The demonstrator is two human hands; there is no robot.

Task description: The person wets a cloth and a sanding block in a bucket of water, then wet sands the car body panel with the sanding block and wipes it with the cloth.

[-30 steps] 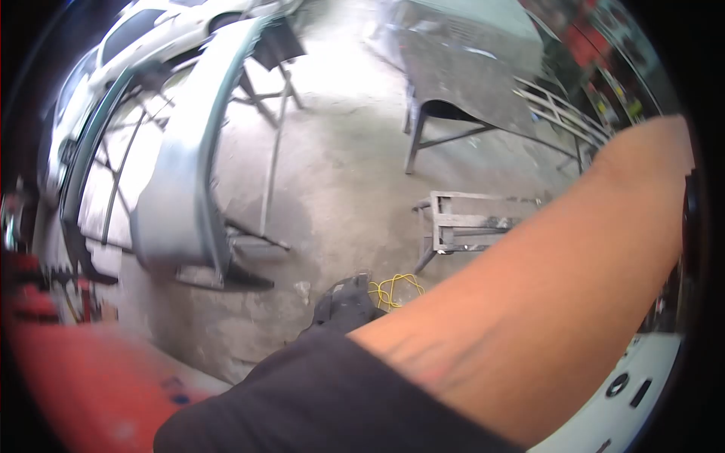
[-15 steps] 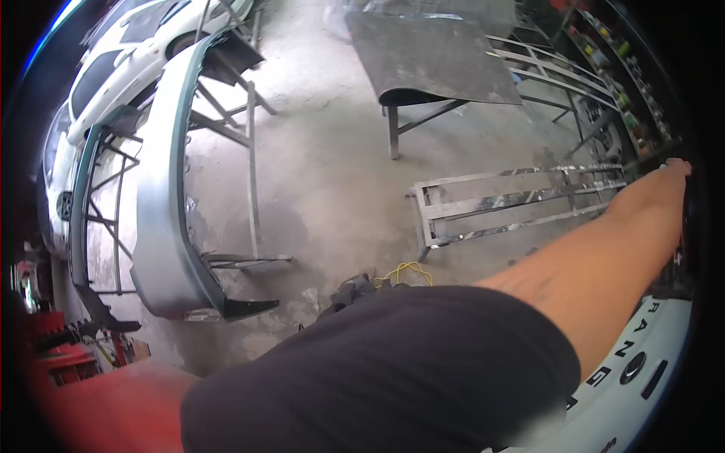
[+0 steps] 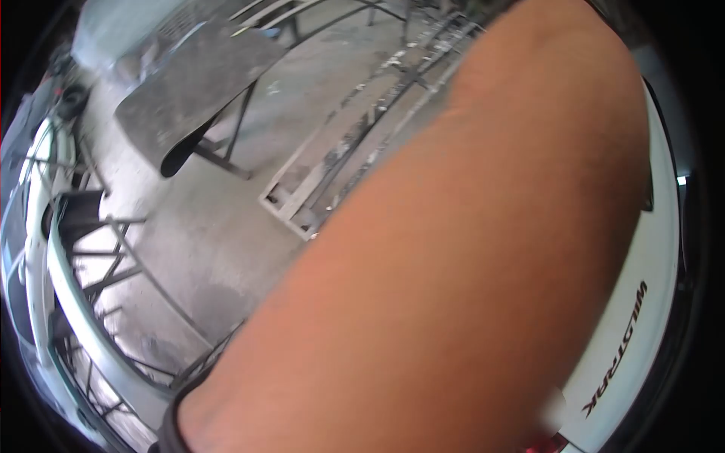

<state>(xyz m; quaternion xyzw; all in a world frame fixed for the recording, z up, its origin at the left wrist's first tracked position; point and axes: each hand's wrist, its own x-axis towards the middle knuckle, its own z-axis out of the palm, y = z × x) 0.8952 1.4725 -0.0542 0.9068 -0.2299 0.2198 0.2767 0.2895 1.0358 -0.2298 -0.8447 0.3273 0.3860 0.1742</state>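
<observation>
My bare arm (image 3: pixel 453 249), which looks like the left one, stretches from the bottom left to the upper right and fills much of the view. A dark sleeve edge (image 3: pixel 172 423) circles it at the lower left. Its hand lies outside the frame, so what it holds or touches is hidden. Beside the arm on the right is a white vehicle panel (image 3: pixel 657 249) with dark lettering (image 3: pixel 615 351) that seems to read WILDTRAK. A bit of red (image 3: pixel 547 445) shows at its lower edge. My right hand does not appear.
Beyond the arm stands a paint-spotted metal rack (image 3: pixel 283 217). Farther back is a stand topped by a dark curved sheet (image 3: pixel 204 72). A light car bumper (image 3: pixel 98 332) rests on metal stands at left, and translucent sheeting (image 3: pixel 124 30) hangs behind.
The view has swung right and tilted, so the rack and bumper sit farther left. My arm looms larger. The hand seen at far right has left the frame, and different panel lettering shows.
</observation>
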